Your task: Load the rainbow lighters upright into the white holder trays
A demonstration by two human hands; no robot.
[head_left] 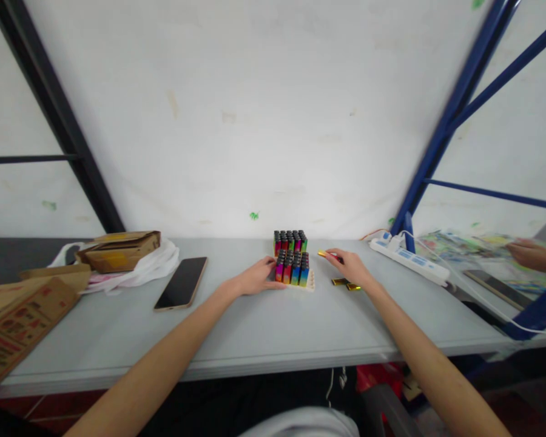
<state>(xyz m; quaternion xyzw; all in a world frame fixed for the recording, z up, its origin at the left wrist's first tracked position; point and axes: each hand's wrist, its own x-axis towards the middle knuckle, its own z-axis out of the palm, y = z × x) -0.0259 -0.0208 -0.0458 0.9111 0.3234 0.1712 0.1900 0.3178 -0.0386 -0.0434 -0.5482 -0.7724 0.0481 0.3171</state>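
The front block of tubes (295, 273) is made of small upright cylinders in tight rows, each with a black top and a glossy body shading from one bright colour to another. Its nearest row runs from magenta over orange, through red and pink, to blue turning yellow at the base. They stand on a cream tray (311, 281), whose bare strip shows along the right side with small raised or hollow spots, too small to tell which. Just behind, close to the worktop's far edge, stands a back block of tubes (291, 243) with the same black tops and magenta, red and green bodies.

The left hand (255, 278) is curved about the front block's left side, thumb laid along its near left corner and fingers beside it; I cannot tell whether this grip presses on the tubes or only rests there. The front block thus sits directly to the right of that grip.

The right hand (352, 267) has its grip closed on a single gold-ended tube (323, 254), tilted, its gold end pointing left towards the blocks, apart from both. Nearer the worktop's (255, 340) near edge, two gold tubes (346, 284) lie on their sides, close together beside the right forearm.
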